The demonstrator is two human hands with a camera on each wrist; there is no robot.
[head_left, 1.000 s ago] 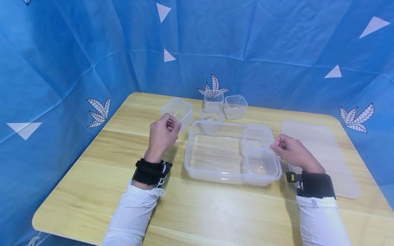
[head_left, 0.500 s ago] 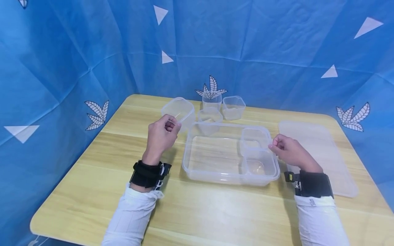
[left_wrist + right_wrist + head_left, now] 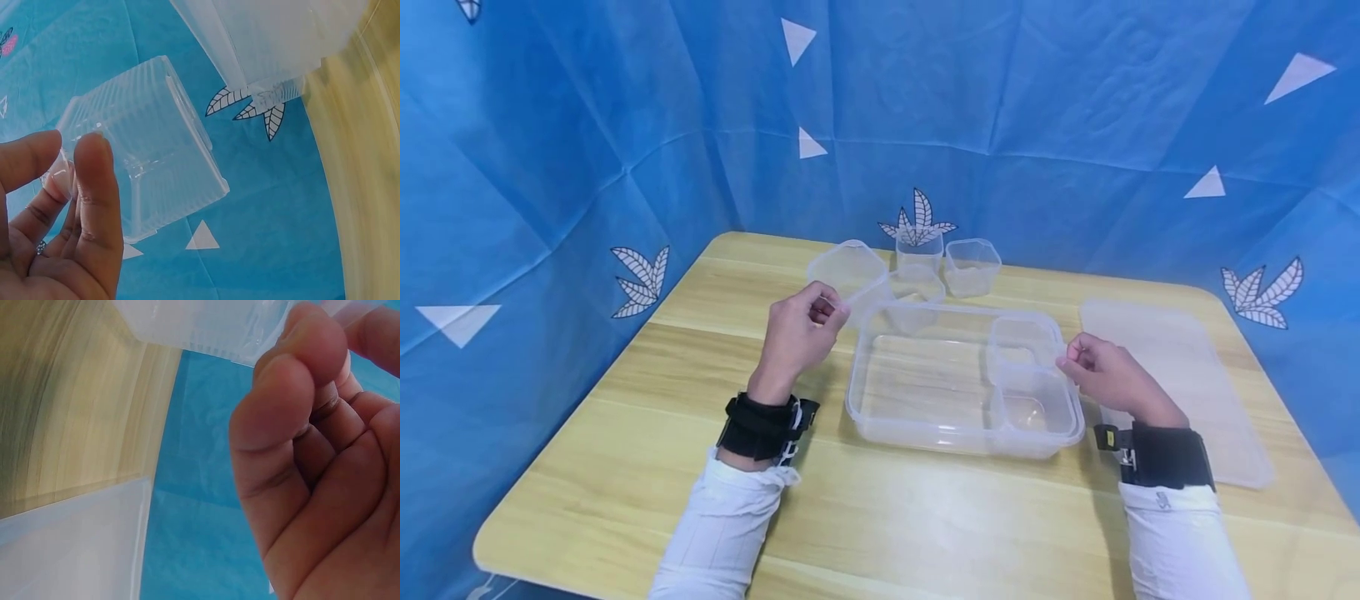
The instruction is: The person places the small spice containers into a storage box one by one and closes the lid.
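Observation:
In the head view my left hand [image 3: 802,337] pinches the rim of a clear square plastic container [image 3: 848,271]. That container is tilted and hangs beside the back left corner of a large clear food box [image 3: 925,435]. The left wrist view shows its ribbed walls [image 3: 156,150] beyond my thumb and fingers. My right hand [image 3: 1108,375] has thumb and forefinger pressed together at the box's right rim. Inside the box, along its right side, sit two small clear containers [image 3: 1024,342], one [image 3: 1037,408] in front of the other. Whether my right fingers pinch the box's rim or an inner container's cannot be told.
Behind the box stand three more small clear containers: one [image 3: 919,248] at the back, another [image 3: 973,267] to its right, a third [image 3: 917,287] nearer. A flat translucent lid [image 3: 1180,392] lies on the wooden table [image 3: 625,483] at right. Blue curtain [image 3: 1037,75] surrounds the back.
My left hand has moved slightly right, carrying the square container toward the box and tilting it more. The right hand stays at the box's right rim; the view shifts a little.

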